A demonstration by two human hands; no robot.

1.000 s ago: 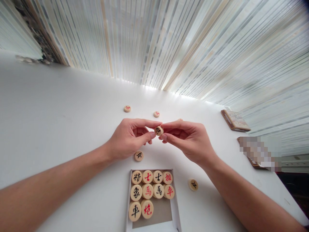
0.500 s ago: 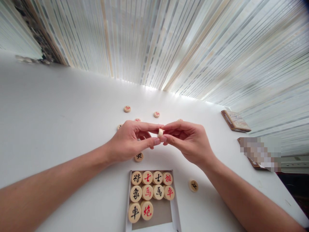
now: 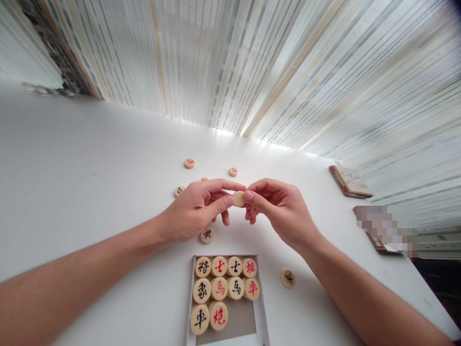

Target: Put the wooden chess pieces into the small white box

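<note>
Between the fingertips of both hands is one round wooden Chinese chess piece (image 3: 238,198), its blank pale face turned toward me. My left hand (image 3: 201,206) pinches it from the left, and my right hand (image 3: 275,204) grips its right edge with thumb and fingers. Below them stands an open box (image 3: 261,307) with rows of pieces in it, marked in red and black; its lower right part shows a bare grey bottom. A black-marked piece (image 3: 207,235) lies just under my left hand, and another black-marked piece (image 3: 288,278) lies right of the box.
Beyond my hands on the white table (image 3: 90,178) lie a red-marked piece (image 3: 189,163), a second red-marked piece (image 3: 233,171) and a black-marked piece (image 3: 179,191). Two flat boxes sit at the right, the farther a brown box (image 3: 351,182). Striped curtains (image 3: 194,57) hang along the back.
The piece in my fingers has turned from edge-on to showing its flat blank face. My left thumb has shifted slightly up and left.
</note>
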